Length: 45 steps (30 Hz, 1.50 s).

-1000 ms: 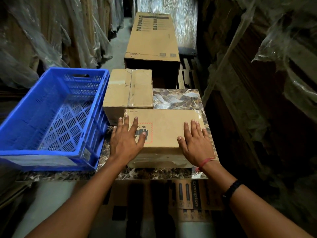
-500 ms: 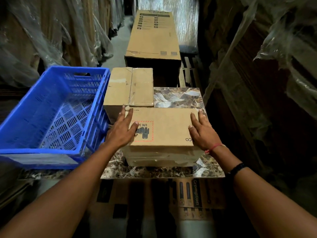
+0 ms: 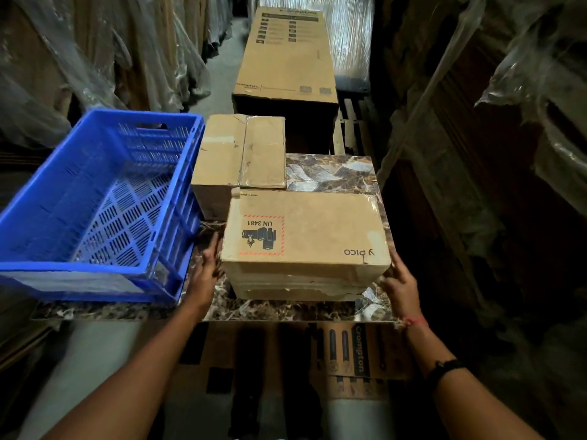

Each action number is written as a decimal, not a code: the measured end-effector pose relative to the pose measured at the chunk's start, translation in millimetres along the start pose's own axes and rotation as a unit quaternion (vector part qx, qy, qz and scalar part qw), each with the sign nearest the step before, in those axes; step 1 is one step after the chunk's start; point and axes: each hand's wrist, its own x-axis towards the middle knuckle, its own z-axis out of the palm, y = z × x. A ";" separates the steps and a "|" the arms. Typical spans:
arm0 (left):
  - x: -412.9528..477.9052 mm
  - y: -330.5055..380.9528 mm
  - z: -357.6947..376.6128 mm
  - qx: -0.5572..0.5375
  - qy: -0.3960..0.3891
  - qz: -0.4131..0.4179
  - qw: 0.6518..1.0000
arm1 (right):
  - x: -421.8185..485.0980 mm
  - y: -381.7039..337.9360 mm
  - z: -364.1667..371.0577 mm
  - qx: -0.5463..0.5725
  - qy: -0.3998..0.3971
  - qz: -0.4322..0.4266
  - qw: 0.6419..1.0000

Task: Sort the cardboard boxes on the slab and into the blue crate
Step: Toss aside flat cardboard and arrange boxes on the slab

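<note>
The blue lattice-walled crate [image 3: 143,147] is moulded plastic, smooth with a dull sheen. The dark brown veined stone counter [image 3: 330,173] is polished and glossy, throwing pale reflections. The flat brown box with a red-bordered label [image 3: 317,230] is matt cardboard, with clear film glinting at its right corner. The taller brown box [image 3: 238,154] behind it is the same cardboard, creased, its flaps under shiny clear tape. The long printed carton [image 3: 286,58] is matt cardboard too. Crinkled clear plastic sheeting [image 3: 95,58] gleams alongside.
</note>
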 end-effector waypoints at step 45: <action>34.3 12.8 44.4 0.263 0.062 -0.046 0.962 | 41.0 -13.2 25.7 -0.144 0.075 0.032 0.986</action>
